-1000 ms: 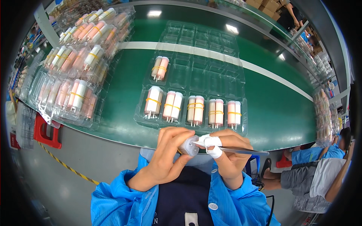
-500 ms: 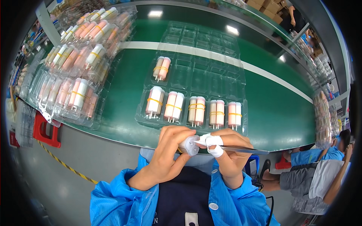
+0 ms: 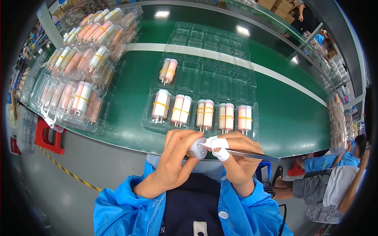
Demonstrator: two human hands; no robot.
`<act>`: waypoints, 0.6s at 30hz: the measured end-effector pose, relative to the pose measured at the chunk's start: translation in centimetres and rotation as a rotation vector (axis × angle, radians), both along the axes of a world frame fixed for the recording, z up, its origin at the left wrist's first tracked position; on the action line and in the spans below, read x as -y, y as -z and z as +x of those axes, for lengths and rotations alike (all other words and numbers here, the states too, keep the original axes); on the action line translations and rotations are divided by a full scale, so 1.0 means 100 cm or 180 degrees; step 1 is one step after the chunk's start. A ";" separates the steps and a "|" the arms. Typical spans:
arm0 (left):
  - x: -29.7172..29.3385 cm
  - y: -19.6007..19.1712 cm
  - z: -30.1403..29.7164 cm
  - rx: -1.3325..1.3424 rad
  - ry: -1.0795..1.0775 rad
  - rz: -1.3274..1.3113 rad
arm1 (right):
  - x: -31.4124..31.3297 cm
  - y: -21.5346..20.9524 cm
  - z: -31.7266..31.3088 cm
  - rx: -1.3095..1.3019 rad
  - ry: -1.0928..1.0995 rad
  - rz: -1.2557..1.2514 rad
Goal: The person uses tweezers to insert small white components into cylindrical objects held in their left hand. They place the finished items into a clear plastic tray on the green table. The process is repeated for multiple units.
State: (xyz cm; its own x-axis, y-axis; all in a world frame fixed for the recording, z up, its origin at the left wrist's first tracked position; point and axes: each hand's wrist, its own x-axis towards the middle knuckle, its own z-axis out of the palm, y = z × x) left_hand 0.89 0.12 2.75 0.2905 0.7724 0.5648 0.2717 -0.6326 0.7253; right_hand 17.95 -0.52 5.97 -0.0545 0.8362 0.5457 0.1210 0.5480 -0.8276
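Note:
My left hand is closed around a banded pair of cylinders, its translucent end turned toward my right hand. A bit of yellow band shows beneath my fingers; the rest is covered. White tape wraps fingers of my right hand, which grips metal tweezers. Their tips meet the translucent end, while the flat rear end sticks out to the right. Just beyond my hands lies a clear compartment tray. Several pink, white and beige cylinder pairs with yellow bands and white prongs fill its near row; another pair sits behind at left.
Stacked clear trays full of similar pairs stand on the left of the green table. More stacked trays rise at the right. A red stool is below the table at left. Seated co-workers are on the right.
The held pair's end and the tweezers' tips have shifted slightly left and up. My right fingers have moved a little with them. Both grips look the same.

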 end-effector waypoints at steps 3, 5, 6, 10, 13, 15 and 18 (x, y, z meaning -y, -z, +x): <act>0.000 0.000 0.000 -0.0020 -0.0060 0.0060 | 0.000 -0.005 0.000 0.0126 -0.0010 -0.0017; 0.001 0.000 0.001 -0.0010 -0.0047 0.0084 | 0.000 -0.008 -0.001 0.0169 -0.0025 -0.0071; 0.001 -0.001 0.001 -0.0002 -0.0020 0.0089 | 0.000 -0.010 0.000 0.0210 -0.0063 -0.0106; 0.002 0.002 0.000 -0.0069 0.0029 0.0157 | -0.005 -0.019 0.003 0.0316 -0.0270 -0.0266; 0.001 0.004 0.000 -0.0133 0.0105 0.0273 | -0.008 -0.025 0.007 0.0304 -0.0467 -0.0494; 0.001 0.007 0.001 -0.0108 0.0108 0.0331 | -0.008 -0.026 0.010 0.0315 -0.0557 -0.0635; 0.001 0.006 0.000 -0.0106 0.0155 0.0171 | -0.008 -0.026 0.012 0.0251 -0.0624 -0.0758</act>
